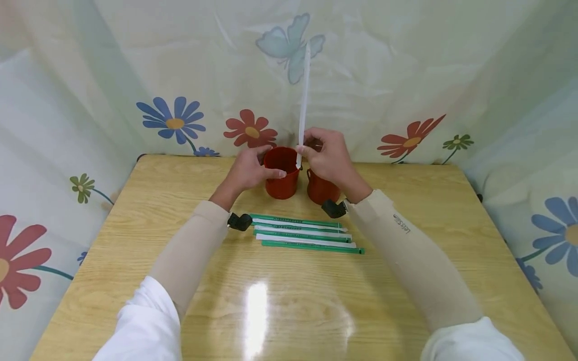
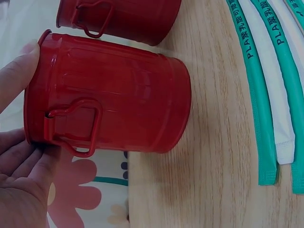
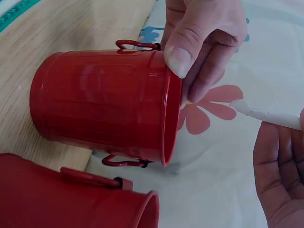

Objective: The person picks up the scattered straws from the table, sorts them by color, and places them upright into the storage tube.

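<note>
My left hand (image 1: pixel 247 168) grips the rim of a red metal bucket (image 1: pixel 281 188) with small side handles, its thumb and fingers on either side of the mouth. The bucket stands upright at the back of the table. My right hand (image 1: pixel 331 154) pinches a white paper-wrapped straw (image 1: pixel 304 100) near its lower end and holds it upright. In the right wrist view the straw's tip (image 3: pixel 240 105) hangs just outside the bucket's mouth. A second red bucket (image 1: pixel 321 191) stands to the right, partly hidden under my right hand.
In front of the buckets lies a row of wrapped straws, green (image 1: pixel 311 247) and white (image 1: pixel 271 238) alternating, with dark print on the green ones. The wooden table (image 1: pixel 217 301) ends at a flower-patterned curtain (image 1: pixel 379 75) behind and at both sides.
</note>
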Demonstrator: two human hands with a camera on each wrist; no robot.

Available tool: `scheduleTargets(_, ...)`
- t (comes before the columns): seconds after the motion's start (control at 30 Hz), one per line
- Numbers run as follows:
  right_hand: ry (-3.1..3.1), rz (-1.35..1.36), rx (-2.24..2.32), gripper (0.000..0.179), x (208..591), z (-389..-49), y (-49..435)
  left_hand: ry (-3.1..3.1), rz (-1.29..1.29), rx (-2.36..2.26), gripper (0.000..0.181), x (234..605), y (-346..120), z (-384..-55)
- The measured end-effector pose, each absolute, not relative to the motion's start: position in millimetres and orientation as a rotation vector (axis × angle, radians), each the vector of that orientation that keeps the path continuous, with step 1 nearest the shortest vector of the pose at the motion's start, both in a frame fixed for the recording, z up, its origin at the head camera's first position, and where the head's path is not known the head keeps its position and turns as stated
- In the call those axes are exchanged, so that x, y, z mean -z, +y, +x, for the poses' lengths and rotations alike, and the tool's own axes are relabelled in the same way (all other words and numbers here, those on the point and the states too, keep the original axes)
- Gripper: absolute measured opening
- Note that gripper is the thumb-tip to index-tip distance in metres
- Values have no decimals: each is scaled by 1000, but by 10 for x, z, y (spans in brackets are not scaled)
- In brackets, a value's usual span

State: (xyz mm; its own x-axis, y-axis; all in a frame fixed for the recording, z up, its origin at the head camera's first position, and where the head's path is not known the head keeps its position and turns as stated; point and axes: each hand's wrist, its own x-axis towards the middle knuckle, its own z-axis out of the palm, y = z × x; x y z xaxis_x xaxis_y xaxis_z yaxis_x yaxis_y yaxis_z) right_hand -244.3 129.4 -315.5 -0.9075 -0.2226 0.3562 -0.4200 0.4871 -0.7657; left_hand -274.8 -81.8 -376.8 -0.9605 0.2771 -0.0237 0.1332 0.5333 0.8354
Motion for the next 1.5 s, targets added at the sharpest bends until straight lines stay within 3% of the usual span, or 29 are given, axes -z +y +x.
scheduleTargets(0.73,-2636,523,-1335,19,3400,-2686,1030,2613,385,-1402,86,3771,-814,-2752)
scheduleTargets(1.2,-2763,516,-1223,20,3418,-2767,921,2630,447,-1403,69,3755,-824,-2772)
scheduleTargets(1.5,-2859,496,-1132,17,3445,-2793,902,2607,428,-1429,76,3782,-823,-2764)
